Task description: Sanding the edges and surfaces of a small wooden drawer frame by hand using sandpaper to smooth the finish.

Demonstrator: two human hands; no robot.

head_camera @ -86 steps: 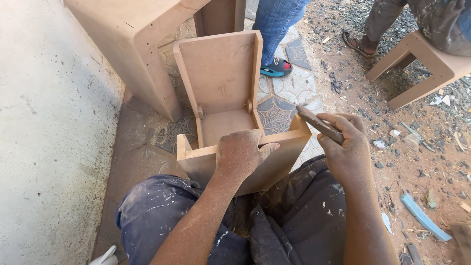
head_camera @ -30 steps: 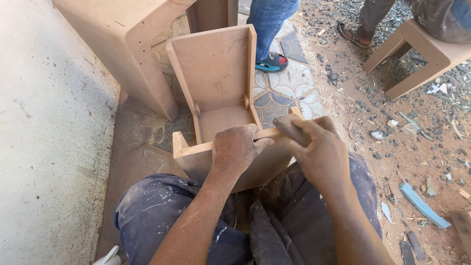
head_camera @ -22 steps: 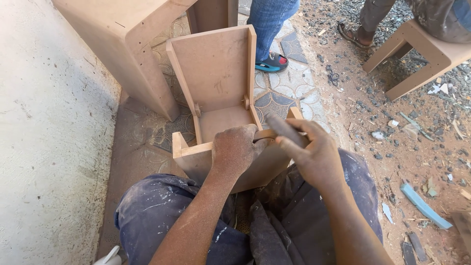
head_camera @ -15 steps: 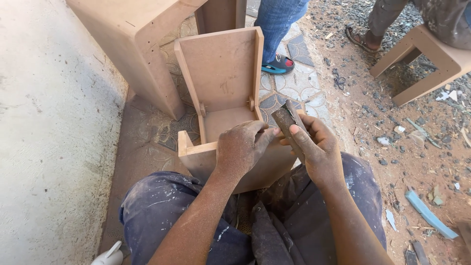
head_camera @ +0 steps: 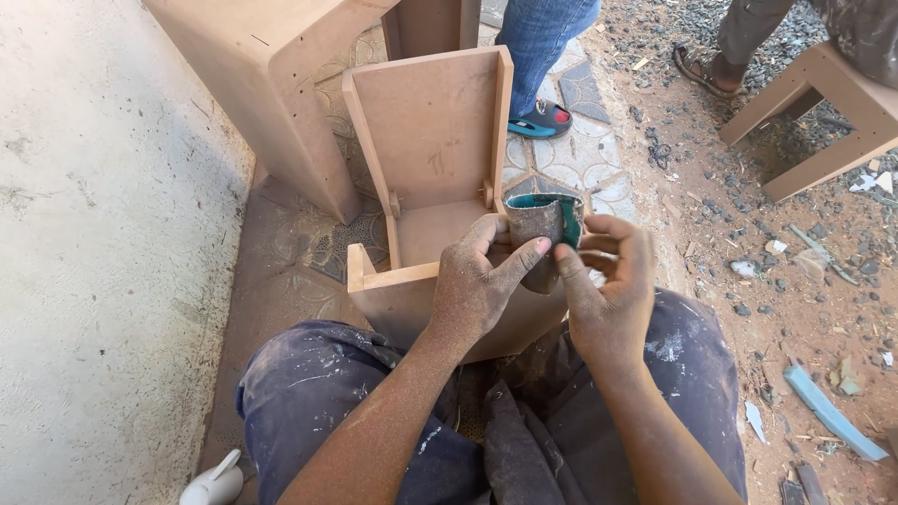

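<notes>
A brown fibreboard box-like piece [head_camera: 426,140] lies on the ground in front of my knees, its near edge resting against my lap. A folded piece of sandpaper [head_camera: 543,224], brown outside and green inside, is held just above that near edge. My left hand [head_camera: 482,285] pinches it from the left with thumb and fingers. My right hand [head_camera: 608,290] grips it from the right. Both hands are dusty and touch each other over the board's front rail.
A larger fibreboard piece [head_camera: 271,84] stands at the back left beside a pale wall [head_camera: 94,234]. Another person's jeans leg and sandal [head_camera: 543,117] are behind the box. A second person sits on a wooden stool [head_camera: 823,112] at the far right. Scraps litter the dirt [head_camera: 823,393].
My right hand brought the sandpaper from the right over to the board's front edge; now both hands hold it and it is bent into a curl.
</notes>
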